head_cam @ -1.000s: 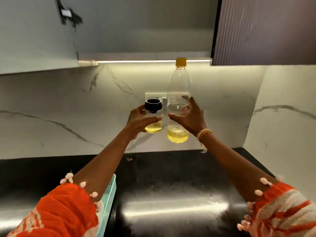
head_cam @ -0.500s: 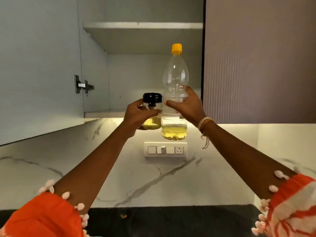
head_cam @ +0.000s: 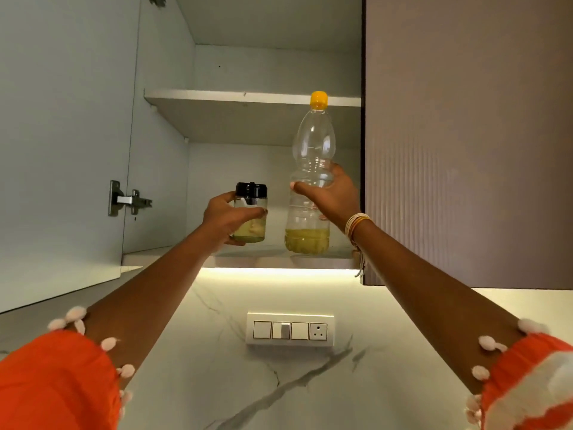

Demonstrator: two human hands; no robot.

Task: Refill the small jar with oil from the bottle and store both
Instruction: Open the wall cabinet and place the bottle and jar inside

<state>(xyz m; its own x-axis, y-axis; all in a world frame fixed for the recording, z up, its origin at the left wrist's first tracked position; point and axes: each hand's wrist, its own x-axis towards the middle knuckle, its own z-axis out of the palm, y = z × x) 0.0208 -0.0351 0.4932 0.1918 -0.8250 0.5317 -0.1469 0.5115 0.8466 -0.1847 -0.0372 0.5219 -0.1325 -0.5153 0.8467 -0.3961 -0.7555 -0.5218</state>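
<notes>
Left hand: the left hand (head_cam: 228,217) is curled round the small jar (head_cam: 250,214), thumb across its front and fingers behind, lifting it into the open cabinet.
Right hand: the right hand (head_cam: 330,193) wraps the waist of the oil bottle (head_cam: 311,178), thumb in front, a band of bangles (head_cam: 356,223) at the wrist.
Small jar: upright, black lid (head_cam: 251,189) on top, yellow oil in its lower part; held just above the lower shelf (head_cam: 173,259), left of the bottle and apart from it.
Oil bottle: clear plastic, long axis vertical, yellow cap (head_cam: 319,99) pointing up, oil filling only the bottom; its base is at the lower shelf, contact unclear.
Setting: upper shelf (head_cam: 217,97) above, door hinge (head_cam: 125,200) left, switch plate (head_cam: 290,328) below.
</notes>
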